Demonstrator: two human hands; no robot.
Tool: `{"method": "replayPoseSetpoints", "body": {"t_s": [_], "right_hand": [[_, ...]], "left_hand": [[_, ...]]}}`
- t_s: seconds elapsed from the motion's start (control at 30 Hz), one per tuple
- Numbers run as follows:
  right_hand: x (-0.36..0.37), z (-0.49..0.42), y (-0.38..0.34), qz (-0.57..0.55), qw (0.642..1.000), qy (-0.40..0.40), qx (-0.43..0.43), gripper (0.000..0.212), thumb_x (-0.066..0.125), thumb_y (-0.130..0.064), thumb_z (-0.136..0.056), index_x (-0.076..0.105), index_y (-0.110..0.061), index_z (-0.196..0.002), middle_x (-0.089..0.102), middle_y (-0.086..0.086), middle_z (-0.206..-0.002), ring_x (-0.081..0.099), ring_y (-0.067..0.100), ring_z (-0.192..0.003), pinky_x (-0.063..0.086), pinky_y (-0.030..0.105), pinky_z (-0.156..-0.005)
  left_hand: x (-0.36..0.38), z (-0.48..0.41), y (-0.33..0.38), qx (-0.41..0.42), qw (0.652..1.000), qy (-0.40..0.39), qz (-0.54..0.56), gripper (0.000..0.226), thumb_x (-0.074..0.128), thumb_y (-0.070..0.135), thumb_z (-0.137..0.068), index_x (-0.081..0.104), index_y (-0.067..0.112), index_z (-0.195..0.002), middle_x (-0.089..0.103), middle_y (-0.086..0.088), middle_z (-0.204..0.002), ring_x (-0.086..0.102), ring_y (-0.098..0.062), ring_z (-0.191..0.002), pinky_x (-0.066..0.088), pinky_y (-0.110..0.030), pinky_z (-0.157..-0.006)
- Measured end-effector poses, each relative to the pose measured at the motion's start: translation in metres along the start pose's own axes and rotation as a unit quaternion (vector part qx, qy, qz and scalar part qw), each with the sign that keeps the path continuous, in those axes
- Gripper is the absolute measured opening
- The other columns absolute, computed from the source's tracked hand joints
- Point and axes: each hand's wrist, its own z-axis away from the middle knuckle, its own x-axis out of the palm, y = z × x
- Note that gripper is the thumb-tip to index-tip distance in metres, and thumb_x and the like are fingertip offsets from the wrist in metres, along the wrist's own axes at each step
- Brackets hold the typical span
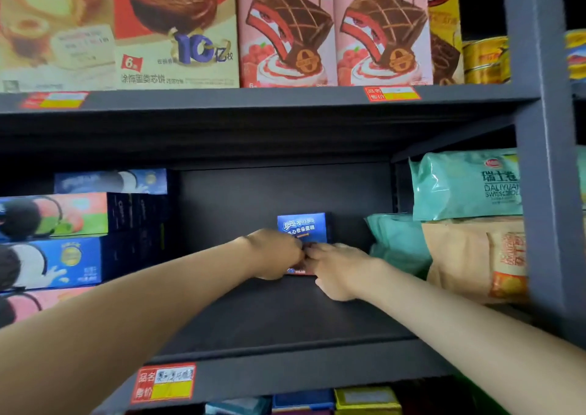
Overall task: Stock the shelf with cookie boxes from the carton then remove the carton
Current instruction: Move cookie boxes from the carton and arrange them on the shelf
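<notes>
1. Cookie box [302, 226] stands upright just above the middle of the frame, deep on the dark shelf [269, 319]. Its blue printed face is turned outward and its lower part is hidden behind the hands.
2. The left hand [276, 253] has its fingers curled in at the box's lower left and appears to pinch it there.
3. The right hand [339, 268] lies just to the right, its fingers reaching forward to the box's lower front and meeting the left fingertips. Whether they curl round the box I cannot tell.
4. A red strip shows beneath the hands; I cannot tell whether it belongs to this box or to another pack.
5. The box looks like thin printed card, so probably light and stiff along its edges, but easy to dent on the broad faces. The glossy print may slip under dry fingers.
6. The best hold is likely on the two short sides near the corners, leaving the front panel unpressed.
7. Stacked boxes [54, 256] fill the left of the frame, and soft green bags [396, 243] crowd the right.
8. The carton is not in view.
</notes>
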Motion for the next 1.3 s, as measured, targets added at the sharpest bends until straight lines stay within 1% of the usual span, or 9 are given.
{"method": "replayPoseSetpoints", "body": {"t_s": [0.07, 0.17, 0.27, 0.43, 0.67, 0.77, 0.93, 1.03, 1.3], "right_hand": [[0.002, -0.004, 0.005, 0.02, 0.998, -0.05, 0.018, 0.056, 0.032, -0.021, -0.1, 0.013, -0.015, -0.153, 0.006, -0.001, -0.16, 0.003, 0.015, -0.147, 0.013, 0.036, -0.119], [0.004, -0.017, 0.016, 0.04, 0.991, -0.115, 0.053, 0.058, 0.032, -0.016, -0.1, 0.009, -0.009, -0.153, 0.003, 0.001, -0.16, 0.004, 0.019, -0.147, 0.018, 0.04, -0.118], [0.001, -0.022, 0.021, 0.058, 0.984, -0.163, 0.05, 0.059, 0.031, -0.01, -0.099, 0.005, -0.007, -0.152, -0.003, 0.007, -0.16, 0.0, 0.022, -0.147, 0.012, 0.037, -0.119], [-0.01, -0.013, 0.025, 0.031, 0.983, -0.173, 0.045, 0.066, 0.03, -0.002, -0.096, -0.004, -0.014, -0.152, -0.012, 0.0, -0.16, -0.006, 0.018, -0.147, 0.01, 0.038, -0.12], [-0.01, 0.003, 0.022, 0.002, 0.989, -0.143, 0.047, 0.064, 0.028, -0.005, -0.098, -0.004, -0.013, -0.153, -0.013, -0.002, -0.16, -0.009, 0.012, -0.147, 0.007, 0.032, -0.118], [-0.014, 0.008, 0.02, -0.016, 0.993, -0.106, 0.05, 0.063, 0.032, -0.013, -0.098, 0.0, -0.016, -0.153, -0.009, -0.005, -0.16, -0.007, 0.01, -0.147, 0.016, 0.038, -0.119], [-0.029, 0.027, 0.004, -0.096, 0.994, -0.007, 0.05, 0.066, 0.038, -0.035, -0.1, 0.006, -0.012, -0.153, -0.004, -0.001, -0.161, -0.004, 0.013, -0.148, 0.011, 0.032, -0.117], [-0.041, 0.046, -0.005, -0.165, 0.984, 0.05, 0.055, 0.069, 0.039, -0.04, -0.1, 0.004, -0.013, -0.153, -0.004, -0.001, -0.161, -0.003, 0.014, -0.148, 0.012, 0.034, -0.118], [-0.044, 0.119, -0.042, -0.253, 0.946, 0.198, 0.048, 0.067, 0.036, -0.037, -0.1, 0.002, -0.013, -0.153, -0.006, 0.003, -0.161, -0.007, 0.016, -0.148, 0.003, 0.035, -0.121]], "left_hand": [[0.006, -0.011, -0.005, 0.03, 1.0, -0.009, 0.003, 0.048, 0.039, 0.0, -0.088, 0.05, 0.02, -0.13, 0.05, 0.0, -0.131, 0.055, -0.027, -0.114, 0.053, -0.043, -0.082], [0.011, -0.03, -0.008, 0.058, 0.998, -0.016, -0.026, 0.056, 0.039, 0.002, -0.091, 0.037, 0.027, -0.141, 0.037, 0.005, -0.146, 0.049, -0.028, -0.122, 0.051, -0.046, -0.089], [0.009, -0.043, -0.007, 0.084, 0.991, -0.008, -0.105, 0.046, 0.04, 0.003, -0.092, 0.047, 0.022, -0.133, 0.052, -0.001, -0.133, 0.055, -0.03, -0.11, 0.052, -0.042, -0.084], [0.0, -0.045, -0.007, 0.084, 0.987, -0.04, -0.13, 0.044, 0.042, 0.0, -0.089, 0.053, 0.02, -0.126, 0.059, -0.002, -0.12, 0.06, -0.027, -0.098, 0.044, -0.034, -0.061], [0.011, -0.028, -0.012, 0.103, 0.993, 0.017, -0.05, 0.05, 0.044, 0.009, -0.089, 0.042, 0.027, -0.137, 0.042, 0.007, -0.141, 0.049, -0.023, -0.121, 0.049, -0.035, -0.081], [0.009, -0.009, -0.004, 0.017, 0.997, 0.043, 0.054, 0.046, 0.038, 0.027, -0.095, 0.037, 0.033, -0.141, 0.036, 0.009, -0.148, 0.04, -0.02, -0.132, 0.043, -0.037, -0.099], [-0.011, 0.034, 0.017, -0.161, 0.978, -0.029, 0.128, 0.067, 0.032, 0.057, -0.094, 0.011, 0.03, -0.151, 0.011, -0.006, -0.159, 0.009, -0.02, -0.147, 0.001, -0.041, -0.12], [-0.028, 0.057, 0.033, -0.246, 0.955, -0.027, 0.165, 0.07, 0.032, 0.059, -0.093, 0.009, 0.026, -0.151, 0.006, -0.008, -0.16, 0.004, -0.021, -0.148, -0.001, -0.046, -0.119], [-0.075, 0.11, 0.111, -0.398, 0.876, 0.127, 0.241, 0.067, 0.038, 0.04, -0.097, 0.002, 0.024, -0.152, 0.005, -0.011, -0.159, 0.003, -0.025, -0.147, 0.001, -0.046, -0.118]]}}
